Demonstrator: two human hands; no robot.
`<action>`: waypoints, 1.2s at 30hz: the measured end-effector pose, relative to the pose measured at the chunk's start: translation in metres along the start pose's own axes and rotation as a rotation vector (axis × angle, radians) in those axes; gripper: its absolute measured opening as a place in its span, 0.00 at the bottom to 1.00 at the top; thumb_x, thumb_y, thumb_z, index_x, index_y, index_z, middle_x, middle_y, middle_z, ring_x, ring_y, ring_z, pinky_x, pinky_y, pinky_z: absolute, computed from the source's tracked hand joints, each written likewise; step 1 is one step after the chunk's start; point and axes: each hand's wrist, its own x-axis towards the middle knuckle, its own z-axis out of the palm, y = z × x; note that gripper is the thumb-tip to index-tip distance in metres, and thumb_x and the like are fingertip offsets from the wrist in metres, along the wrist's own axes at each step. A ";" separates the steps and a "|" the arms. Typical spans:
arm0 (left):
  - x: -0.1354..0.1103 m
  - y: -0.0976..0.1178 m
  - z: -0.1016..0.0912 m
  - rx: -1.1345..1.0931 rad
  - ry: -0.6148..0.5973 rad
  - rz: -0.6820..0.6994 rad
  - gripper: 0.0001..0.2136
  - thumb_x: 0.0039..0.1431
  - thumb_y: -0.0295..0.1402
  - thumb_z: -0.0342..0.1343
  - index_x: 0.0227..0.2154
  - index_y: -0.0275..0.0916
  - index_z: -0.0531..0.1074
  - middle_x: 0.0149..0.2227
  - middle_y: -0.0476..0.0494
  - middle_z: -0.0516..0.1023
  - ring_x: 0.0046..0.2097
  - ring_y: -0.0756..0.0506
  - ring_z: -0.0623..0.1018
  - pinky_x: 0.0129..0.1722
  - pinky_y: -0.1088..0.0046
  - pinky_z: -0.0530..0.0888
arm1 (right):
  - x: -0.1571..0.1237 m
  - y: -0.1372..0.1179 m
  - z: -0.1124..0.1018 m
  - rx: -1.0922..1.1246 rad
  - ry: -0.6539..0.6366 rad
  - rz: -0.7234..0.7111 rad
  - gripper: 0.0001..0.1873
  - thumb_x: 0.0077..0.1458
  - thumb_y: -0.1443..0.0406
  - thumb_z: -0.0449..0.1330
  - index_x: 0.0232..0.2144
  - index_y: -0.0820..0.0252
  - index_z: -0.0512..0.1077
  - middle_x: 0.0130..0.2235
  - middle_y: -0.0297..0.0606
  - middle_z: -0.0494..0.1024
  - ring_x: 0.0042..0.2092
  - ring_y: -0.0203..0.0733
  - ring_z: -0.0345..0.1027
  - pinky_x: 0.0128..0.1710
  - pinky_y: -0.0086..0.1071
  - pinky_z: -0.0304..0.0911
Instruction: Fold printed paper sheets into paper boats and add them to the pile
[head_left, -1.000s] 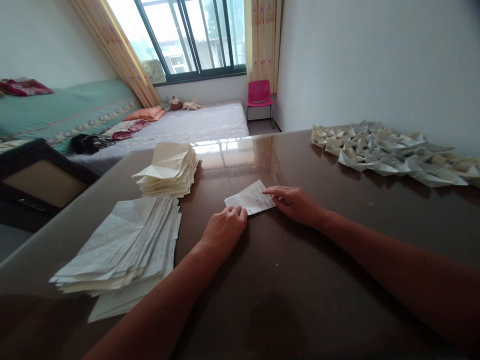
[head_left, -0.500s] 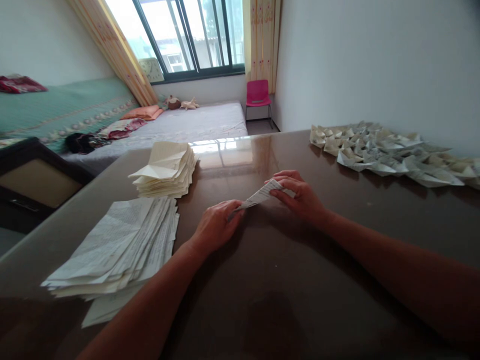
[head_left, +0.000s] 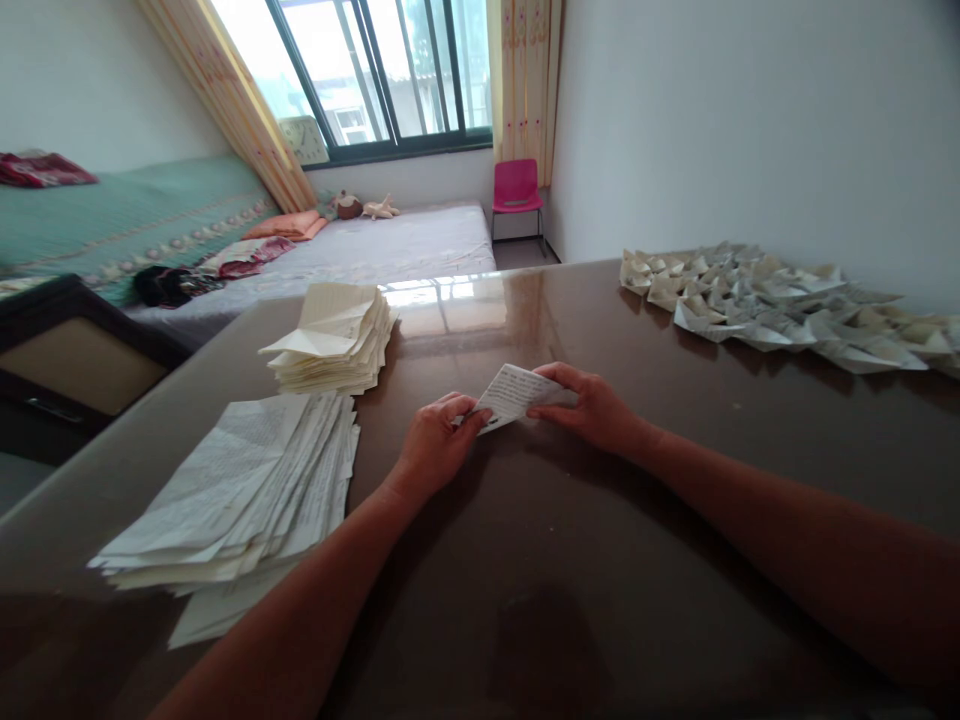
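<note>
A small folded sheet of printed paper (head_left: pixel 511 392) is held between both hands just above the brown table (head_left: pixel 600 560). My left hand (head_left: pixel 442 435) pinches its left end, thumb on the near face. At the right end, my right hand (head_left: pixel 585 402) grips it between thumb and fingers. The printed face is turned up toward me. To the left of my left hand lies a stack of creased white printed sheets (head_left: pixel 225 480), with a stack of cream sheets (head_left: pixel 330 335) behind it.
Many folded paper boats (head_left: pixel 780 310) crowd the table's far right, by the wall. Beyond the table are a bed (head_left: pixel 420 240), a pink chair (head_left: pixel 516 188) and a window (head_left: pixel 390 80). A dark cabinet (head_left: pixel 67 370) stands at the left.
The folded paper has tilted from a narrow edge-on strip to show its broad printed face. My right hand has shifted slightly, and its fingers have changed their hold.
</note>
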 end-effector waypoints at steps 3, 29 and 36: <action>-0.001 0.002 -0.002 0.134 0.082 0.151 0.12 0.64 0.36 0.49 0.37 0.41 0.78 0.35 0.46 0.76 0.39 0.48 0.73 0.42 0.72 0.71 | -0.003 -0.007 -0.005 -0.135 0.063 -0.180 0.09 0.58 0.58 0.58 0.35 0.55 0.74 0.37 0.36 0.80 0.39 0.42 0.71 0.44 0.36 0.63; -0.010 0.008 -0.017 0.341 -0.389 0.361 0.14 0.61 0.28 0.46 0.41 0.40 0.77 0.49 0.43 0.75 0.49 0.45 0.73 0.52 0.69 0.71 | 0.000 0.005 -0.005 0.045 -0.282 0.092 0.11 0.55 0.57 0.57 0.33 0.60 0.69 0.26 0.30 0.72 0.28 0.35 0.63 0.27 0.27 0.58; -0.007 0.004 -0.029 0.292 -0.424 0.375 0.14 0.61 0.28 0.48 0.46 0.42 0.75 0.50 0.46 0.76 0.52 0.46 0.72 0.56 0.68 0.67 | 0.003 0.007 0.012 -0.234 -0.077 0.133 0.10 0.56 0.58 0.57 0.33 0.58 0.73 0.28 0.32 0.75 0.28 0.37 0.65 0.29 0.29 0.58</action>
